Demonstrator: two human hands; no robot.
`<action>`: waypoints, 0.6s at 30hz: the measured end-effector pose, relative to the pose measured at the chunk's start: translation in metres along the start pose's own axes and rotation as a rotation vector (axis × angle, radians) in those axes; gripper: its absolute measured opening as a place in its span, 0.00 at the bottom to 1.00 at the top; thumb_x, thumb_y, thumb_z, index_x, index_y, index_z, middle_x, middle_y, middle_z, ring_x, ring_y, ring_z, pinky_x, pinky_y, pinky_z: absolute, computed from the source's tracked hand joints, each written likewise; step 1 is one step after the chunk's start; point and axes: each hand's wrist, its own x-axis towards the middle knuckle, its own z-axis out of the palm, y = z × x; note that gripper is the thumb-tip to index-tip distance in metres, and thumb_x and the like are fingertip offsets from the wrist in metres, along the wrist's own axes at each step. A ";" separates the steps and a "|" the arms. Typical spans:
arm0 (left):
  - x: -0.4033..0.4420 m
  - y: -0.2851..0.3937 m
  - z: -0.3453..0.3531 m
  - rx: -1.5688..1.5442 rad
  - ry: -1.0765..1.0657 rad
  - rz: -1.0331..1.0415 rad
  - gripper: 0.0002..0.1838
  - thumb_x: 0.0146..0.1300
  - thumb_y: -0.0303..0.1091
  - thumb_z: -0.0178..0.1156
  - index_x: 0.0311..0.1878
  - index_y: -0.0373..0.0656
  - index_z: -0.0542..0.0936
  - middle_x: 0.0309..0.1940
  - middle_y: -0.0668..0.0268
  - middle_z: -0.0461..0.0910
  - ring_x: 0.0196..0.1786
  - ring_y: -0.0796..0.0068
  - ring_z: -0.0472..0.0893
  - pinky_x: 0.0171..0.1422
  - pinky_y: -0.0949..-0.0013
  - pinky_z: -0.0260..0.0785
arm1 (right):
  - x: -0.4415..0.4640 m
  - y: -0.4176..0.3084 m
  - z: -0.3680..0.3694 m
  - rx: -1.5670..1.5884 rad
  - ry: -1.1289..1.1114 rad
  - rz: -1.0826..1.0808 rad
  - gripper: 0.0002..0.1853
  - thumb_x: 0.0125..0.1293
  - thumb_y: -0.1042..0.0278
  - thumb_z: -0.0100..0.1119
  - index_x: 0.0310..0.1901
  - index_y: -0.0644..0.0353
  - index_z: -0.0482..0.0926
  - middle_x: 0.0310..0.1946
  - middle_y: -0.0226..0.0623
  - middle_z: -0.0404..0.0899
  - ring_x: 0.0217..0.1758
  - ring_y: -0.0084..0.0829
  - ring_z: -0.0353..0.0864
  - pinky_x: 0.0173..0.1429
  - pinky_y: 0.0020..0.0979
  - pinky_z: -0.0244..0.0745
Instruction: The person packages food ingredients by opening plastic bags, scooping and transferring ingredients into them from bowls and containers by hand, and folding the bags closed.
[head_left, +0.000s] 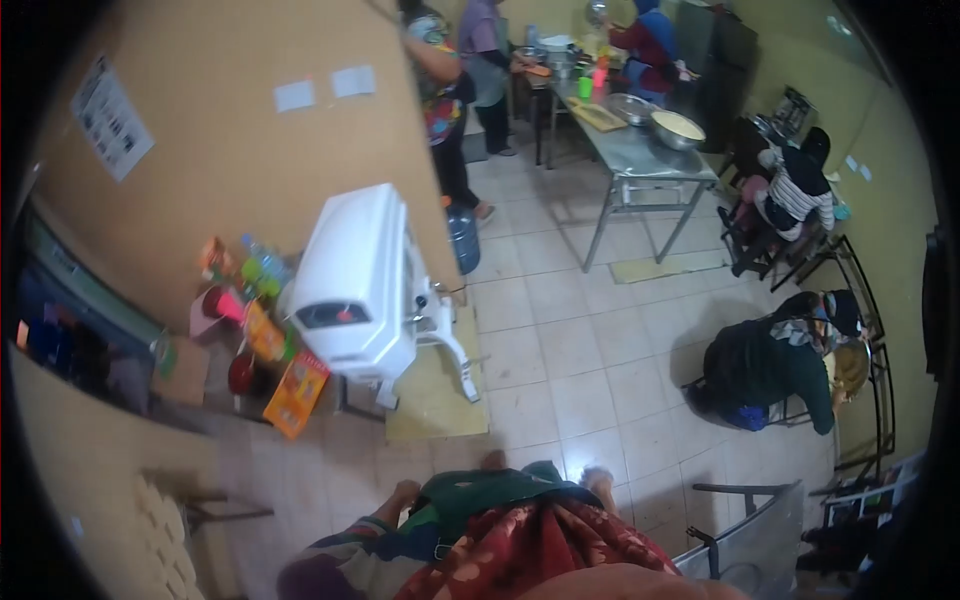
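Observation:
Below me hang a red floral cloth and a green garment. A striped sleeve reaches out on the left. At its end is what looks like my left hand, beside the green garment, its fingers too small and blurred to read. A bare foot shows past the garment on the right. A smooth reddish-brown shape at the bottom edge is too close to make out. I cannot find my right hand. Ahead on the left stands a large white machine on light-coloured legs.
Colourful packets crowd a low surface by the machine. A metal table at the back bears a large bowl; several people work around it. On the right, a seated person leans over a basin. A metal-framed chair stands near me.

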 end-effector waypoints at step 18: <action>0.373 0.217 -0.317 -1.179 -0.018 -0.318 0.19 0.63 0.50 0.51 0.41 0.41 0.77 0.31 0.63 0.78 0.30 0.70 0.76 0.29 0.66 0.69 | 0.152 -0.029 -0.194 0.549 0.414 0.522 0.05 0.54 0.77 0.49 0.27 0.63 0.76 0.18 0.39 0.74 0.16 0.31 0.72 0.16 0.30 0.69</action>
